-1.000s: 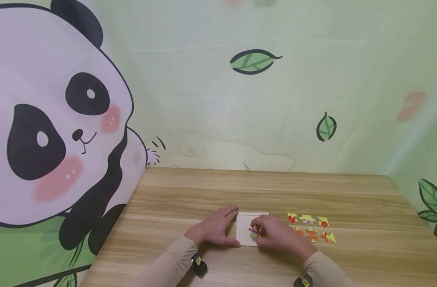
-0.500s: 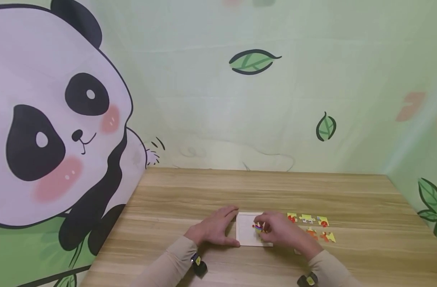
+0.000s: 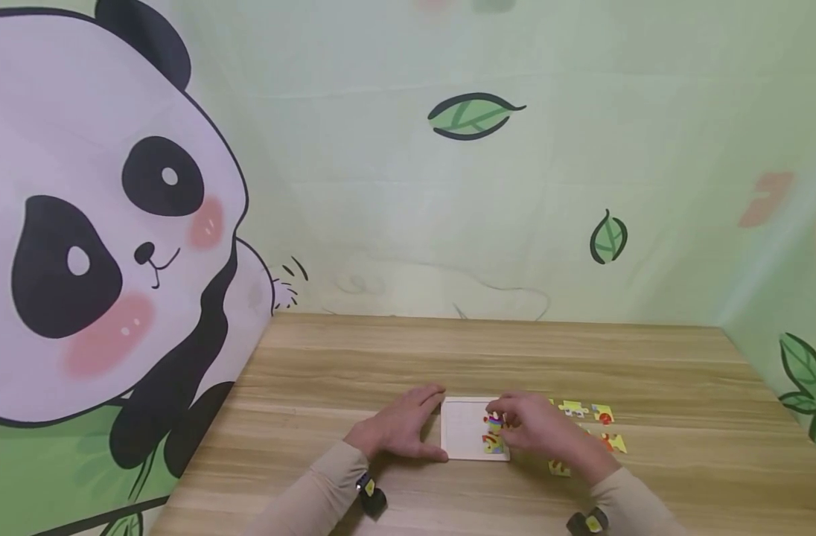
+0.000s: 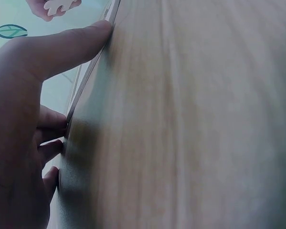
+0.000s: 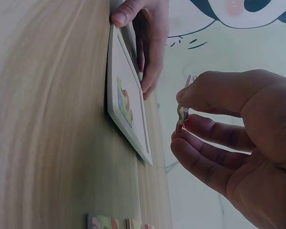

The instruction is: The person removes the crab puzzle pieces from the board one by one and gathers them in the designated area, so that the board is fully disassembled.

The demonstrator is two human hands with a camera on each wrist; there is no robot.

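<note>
My right hand point(image 3: 538, 428) pinches a colourful jigsaw piece point(image 3: 493, 422) between thumb and fingers. It is over the right side of a pale puzzle tray point(image 3: 463, 428). In the right wrist view the held piece point(image 5: 183, 114) stands edge-on, apart from the tray point(image 5: 128, 131). Another jigsaw piece point(image 3: 493, 444) lies inside the tray at its near right corner. My left hand point(image 3: 401, 424) touches the tray's left side, thumb at the near corner and fingers spread towards the far one. In the left wrist view its thumb point(image 4: 76, 45) is extended against the tray's edge.
Several loose jigsaw pieces point(image 3: 573, 408) lie in rows on the wooden table point(image 3: 354, 357) right of the tray, some hidden by my right hand and forearm. A cloth wall printed with a panda point(image 3: 173, 223) and leaves stands behind and beside the table.
My right hand has moved right across the tray with the held piece. The piece in the tray's near right corner has come into view. My left hand has stayed in place.
</note>
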